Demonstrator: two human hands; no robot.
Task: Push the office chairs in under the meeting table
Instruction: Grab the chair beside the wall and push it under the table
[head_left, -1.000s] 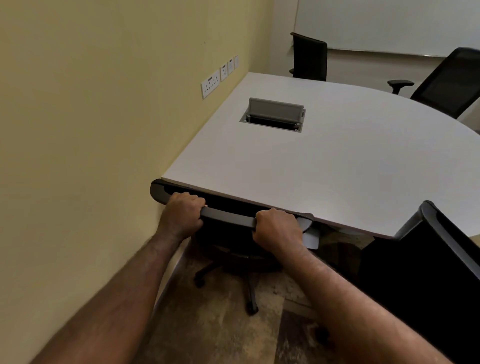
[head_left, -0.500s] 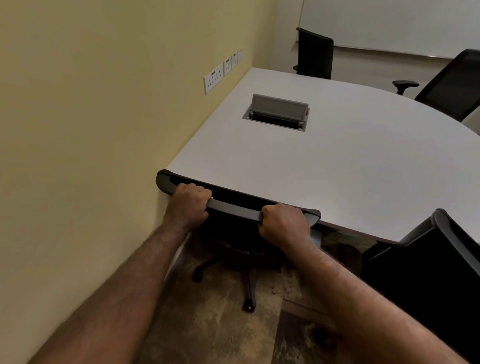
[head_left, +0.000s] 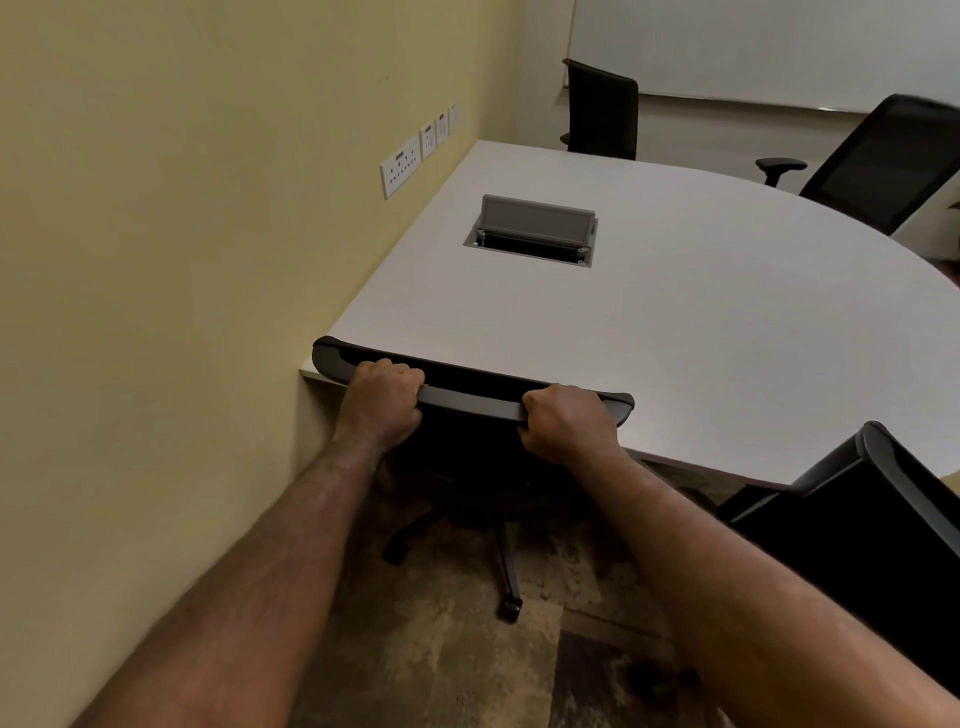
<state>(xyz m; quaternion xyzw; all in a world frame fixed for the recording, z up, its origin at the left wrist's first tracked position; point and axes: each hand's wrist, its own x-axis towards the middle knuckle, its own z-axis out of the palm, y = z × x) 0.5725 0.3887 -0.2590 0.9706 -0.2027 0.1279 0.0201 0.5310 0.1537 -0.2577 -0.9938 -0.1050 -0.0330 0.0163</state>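
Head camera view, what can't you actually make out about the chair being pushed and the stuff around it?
- Pushed chair: seat hidden behind its backrest.
- Left hand, right hand: fingertips curl behind the top rail.
- Second chair: cut off by the right edge.
- Wall sockets: markings too small.
- Cable box: interior too dark.

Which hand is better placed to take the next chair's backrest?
Right. The right hand grips the pushed chair's top rail nearest the second chair's backrest; the left hand sits by the wall.
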